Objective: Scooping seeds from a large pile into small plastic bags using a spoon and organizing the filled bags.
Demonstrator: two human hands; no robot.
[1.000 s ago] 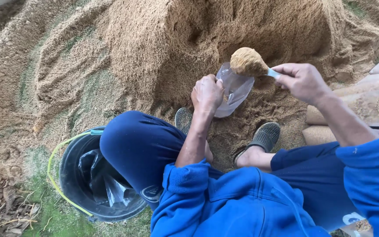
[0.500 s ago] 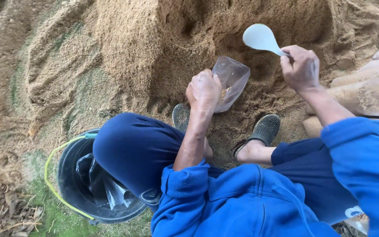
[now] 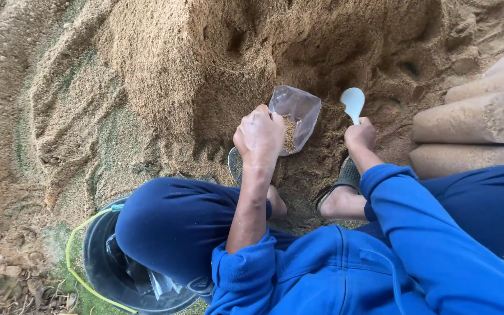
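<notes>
My left hand (image 3: 259,136) grips the rim of a clear plastic bag (image 3: 297,111) with some sawdust at its bottom, holding it open against the foot of a big sawdust pile (image 3: 205,64). To its right, my right hand (image 3: 360,134) holds a pale plastic scoop (image 3: 353,103), empty, its bowl pointing up just above the sawdust. I squat in blue clothes, with both feet in dark sandals (image 3: 345,178) on the sawdust.
A black bucket (image 3: 103,271) with a yellow-green handle and clear bags inside stands by my left knee. Filled bags of sawdust (image 3: 468,125) lie stacked at the right. Loose sawdust covers the ground all around.
The heaped scoop was emptied into the bag. My right hand has since lowered the empty scoop toward the sawdust beside the bag. My left hand kept its hold.
</notes>
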